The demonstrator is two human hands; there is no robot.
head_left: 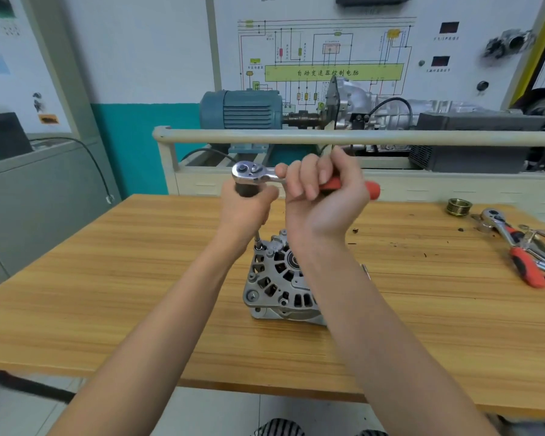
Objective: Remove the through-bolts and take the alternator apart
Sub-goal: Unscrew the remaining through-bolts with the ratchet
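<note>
An alternator stands on the wooden bench, an extension bar rising near-vertically from a bolt at its far-left rim. Directly above, the left hand grips the bar's top under the ratchet head. The right hand grasps the red handle, pointing right.

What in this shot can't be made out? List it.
Head view only:
- Right side of the alternator: hidden behind the right forearm.
- Ratchet handle: mostly wrapped by the right hand.
- Extension bar: top covered by the left hand.
- Spare tools: cut by the right edge.
</note>
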